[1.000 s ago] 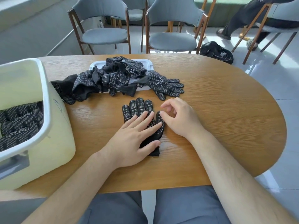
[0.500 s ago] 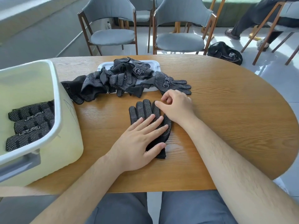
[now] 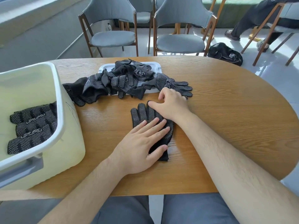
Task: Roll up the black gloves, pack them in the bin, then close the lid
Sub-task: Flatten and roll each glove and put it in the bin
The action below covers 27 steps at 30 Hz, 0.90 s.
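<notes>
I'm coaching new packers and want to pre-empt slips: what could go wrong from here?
The right hand curls at the tip end of the glove, beside the loose pile; it may drag a loose one into the roll. The left hand lies flat across the glove, so the roll may stall against it unless it backs off.

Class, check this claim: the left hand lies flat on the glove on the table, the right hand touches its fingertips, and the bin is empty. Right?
One thing is wrong: the bin is not empty. The head view shows rolled gloves inside it. The left hand and right hand are as stated.
</notes>
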Each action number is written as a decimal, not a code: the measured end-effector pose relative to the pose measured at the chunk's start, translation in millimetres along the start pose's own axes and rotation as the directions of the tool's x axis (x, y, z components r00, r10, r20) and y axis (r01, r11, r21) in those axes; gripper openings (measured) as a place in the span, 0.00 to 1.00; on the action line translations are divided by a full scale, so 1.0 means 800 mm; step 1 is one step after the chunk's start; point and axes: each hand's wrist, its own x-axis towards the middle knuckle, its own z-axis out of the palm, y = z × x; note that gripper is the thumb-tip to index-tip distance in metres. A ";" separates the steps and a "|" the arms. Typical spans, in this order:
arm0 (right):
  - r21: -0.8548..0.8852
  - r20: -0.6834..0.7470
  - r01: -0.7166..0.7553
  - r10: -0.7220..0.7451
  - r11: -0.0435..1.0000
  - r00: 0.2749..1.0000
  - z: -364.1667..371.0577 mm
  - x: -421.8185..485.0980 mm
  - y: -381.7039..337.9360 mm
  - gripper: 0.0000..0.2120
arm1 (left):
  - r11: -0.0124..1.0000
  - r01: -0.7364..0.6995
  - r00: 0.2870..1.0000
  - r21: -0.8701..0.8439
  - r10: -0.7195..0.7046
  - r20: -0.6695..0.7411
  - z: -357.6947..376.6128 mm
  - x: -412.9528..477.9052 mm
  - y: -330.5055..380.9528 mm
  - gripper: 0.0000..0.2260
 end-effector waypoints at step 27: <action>0.086 -0.151 0.616 -0.601 0.783 0.785 0.004 -0.164 0.057 0.10 | 0.985 -0.054 0.948 -0.163 0.000 -0.317 -0.003 -0.050 -0.013 0.17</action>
